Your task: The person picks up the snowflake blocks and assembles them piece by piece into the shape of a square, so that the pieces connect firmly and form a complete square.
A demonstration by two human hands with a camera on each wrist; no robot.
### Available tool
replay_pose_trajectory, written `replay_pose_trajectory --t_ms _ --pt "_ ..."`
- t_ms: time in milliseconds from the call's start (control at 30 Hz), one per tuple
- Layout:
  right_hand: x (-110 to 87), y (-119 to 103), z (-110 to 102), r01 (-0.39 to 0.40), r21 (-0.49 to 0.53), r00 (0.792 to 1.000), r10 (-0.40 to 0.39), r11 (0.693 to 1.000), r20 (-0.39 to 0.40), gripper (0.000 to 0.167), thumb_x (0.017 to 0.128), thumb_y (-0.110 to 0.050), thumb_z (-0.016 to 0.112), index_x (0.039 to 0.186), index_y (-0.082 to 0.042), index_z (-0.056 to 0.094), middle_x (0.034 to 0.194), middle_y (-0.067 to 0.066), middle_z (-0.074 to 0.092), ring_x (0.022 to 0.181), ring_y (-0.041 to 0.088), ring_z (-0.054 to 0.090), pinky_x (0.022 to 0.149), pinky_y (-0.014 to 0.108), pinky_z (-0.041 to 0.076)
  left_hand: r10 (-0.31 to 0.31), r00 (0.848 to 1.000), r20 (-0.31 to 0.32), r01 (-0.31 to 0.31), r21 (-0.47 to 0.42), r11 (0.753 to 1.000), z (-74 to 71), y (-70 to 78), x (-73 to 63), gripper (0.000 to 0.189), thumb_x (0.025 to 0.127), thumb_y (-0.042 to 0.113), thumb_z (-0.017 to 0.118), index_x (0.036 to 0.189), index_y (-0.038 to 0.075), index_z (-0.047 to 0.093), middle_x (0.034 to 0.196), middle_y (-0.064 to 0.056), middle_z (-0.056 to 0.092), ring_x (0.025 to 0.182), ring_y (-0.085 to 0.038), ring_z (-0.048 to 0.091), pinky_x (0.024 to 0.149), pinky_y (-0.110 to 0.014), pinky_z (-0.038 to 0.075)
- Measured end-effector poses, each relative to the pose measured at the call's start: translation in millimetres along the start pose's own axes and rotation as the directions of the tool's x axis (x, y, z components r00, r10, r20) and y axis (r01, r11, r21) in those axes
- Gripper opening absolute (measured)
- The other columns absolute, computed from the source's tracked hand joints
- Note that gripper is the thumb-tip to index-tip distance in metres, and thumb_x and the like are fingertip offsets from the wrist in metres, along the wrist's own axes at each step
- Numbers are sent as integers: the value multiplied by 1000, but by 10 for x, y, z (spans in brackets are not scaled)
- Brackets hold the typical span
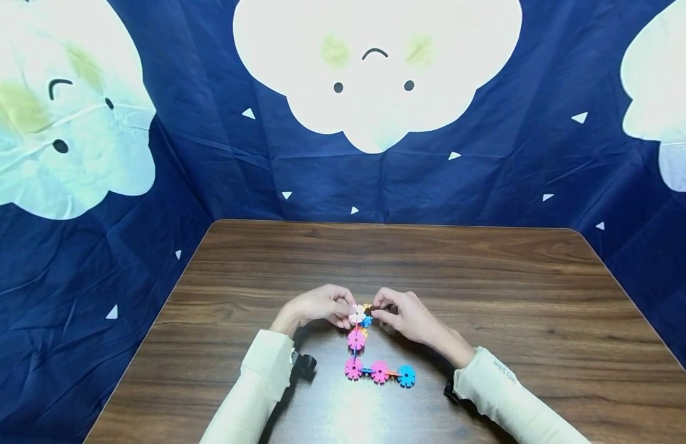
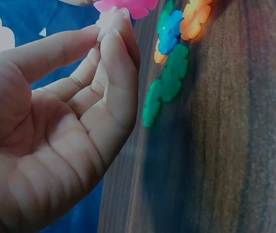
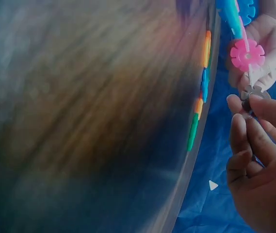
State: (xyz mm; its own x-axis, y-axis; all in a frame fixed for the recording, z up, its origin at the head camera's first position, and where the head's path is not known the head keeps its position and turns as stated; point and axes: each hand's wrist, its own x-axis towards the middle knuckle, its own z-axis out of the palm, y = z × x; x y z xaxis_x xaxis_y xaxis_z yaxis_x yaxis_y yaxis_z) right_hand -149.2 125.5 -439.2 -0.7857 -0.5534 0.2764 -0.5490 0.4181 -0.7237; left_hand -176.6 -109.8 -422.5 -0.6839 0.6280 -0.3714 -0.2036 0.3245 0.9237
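Note:
My left hand [image 1: 323, 305] pinches a white snowflake disc [image 1: 357, 314] between thumb and fingertips; the left wrist view shows the white disc [image 2: 106, 22] mostly covered by fingers. From the other side my right hand [image 1: 406, 313] pinches a dark brown disc [image 1: 371, 312], which meets the white one in the right wrist view. A pink disc [image 3: 248, 55] joins the white one there. In the head view, a pink disc [image 1: 356, 339] hangs in line below the white one, leading to another pink disc [image 1: 353, 369]. Fingers hide how far the slots of white and brown interlock.
The linked row continues right through a pink disc [image 1: 379, 372] to a blue disc [image 1: 406, 376]. Green discs [image 2: 175, 73], a blue disc [image 2: 170, 32] and an orange disc [image 2: 195, 18] lie on the wooden table [image 1: 487, 271]. A blue cloud-print curtain [image 1: 376, 185] stands behind.

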Motion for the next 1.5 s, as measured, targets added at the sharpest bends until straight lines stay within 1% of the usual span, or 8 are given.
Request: replay_pose_trajectory --t_ms 100,233,400,533,700,967,1300,1500 --pt "0 -2 4 35 -78 999 -36 996 -22 10 88 -15 69 87 -18 59 82 -7 69 72 5 61 65 27 54 12 1000 7 -12 2 1000 0 3 -3 5 94 1 53 95 -1 57 73 -4 65 66 -11 64 68 -28 59" --pt "-2 3 5 53 -137 998 -57 989 -23 11 87 -19 70 84 -21 60 79 -12 64 73 4 57 65 32 54 5 1000 -10 -5 14 1000 10 20 -4 8 93 1 55 97 -5 56 73 -5 65 65 -11 63 68 -28 59" --pt "-2 -7 6 86 -222 996 -91 971 -9 12 87 -21 71 82 -22 60 78 -13 63 71 8 57 63 23 50 -15 1000 -22 15 23 1000 16 21 3 8 91 -1 55 96 -7 56 72 -6 64 63 -12 63 66 -29 59" --pt "6 -21 10 104 -255 994 -110 961 -9 13 86 -22 71 81 -21 59 79 -11 61 72 6 57 62 20 48 -16 1000 -25 16 30 999 12 6 15 6 91 -3 55 94 -6 57 71 -6 64 62 -12 63 65 -29 59" --pt "18 -19 21 102 -234 994 -106 967 -4 14 86 -21 71 79 -21 60 78 -13 63 71 2 55 61 19 47 -3 1000 -30 4 40 999 15 4 15 6 90 -4 53 93 -7 57 70 -6 63 61 -13 63 62 -27 58" --pt "30 -20 44 104 -176 994 -105 979 4 13 86 -19 71 78 -21 62 79 -11 64 71 1 54 60 18 46 1 999 -46 0 18 1000 22 -21 6 6 88 -7 54 92 -8 58 69 -6 63 60 -13 63 62 -26 58" --pt "33 2 57 93 -115 994 -100 989 -54 14 84 -18 73 75 -20 63 75 -11 65 57 9 47 50 17 41 18 997 -73 -20 -26 999 42 -9 8 7 86 -10 51 91 -10 57 70 -7 61 61 -15 65 64 -27 59" --pt "38 16 63 99 -90 992 -105 991 -67 11 83 -19 74 76 -20 66 74 -10 69 50 7 39 44 15 35 11 997 -73 -15 -45 999 50 -1 7 8 86 -12 50 92 -11 55 71 -7 61 62 -15 64 64 -25 59"
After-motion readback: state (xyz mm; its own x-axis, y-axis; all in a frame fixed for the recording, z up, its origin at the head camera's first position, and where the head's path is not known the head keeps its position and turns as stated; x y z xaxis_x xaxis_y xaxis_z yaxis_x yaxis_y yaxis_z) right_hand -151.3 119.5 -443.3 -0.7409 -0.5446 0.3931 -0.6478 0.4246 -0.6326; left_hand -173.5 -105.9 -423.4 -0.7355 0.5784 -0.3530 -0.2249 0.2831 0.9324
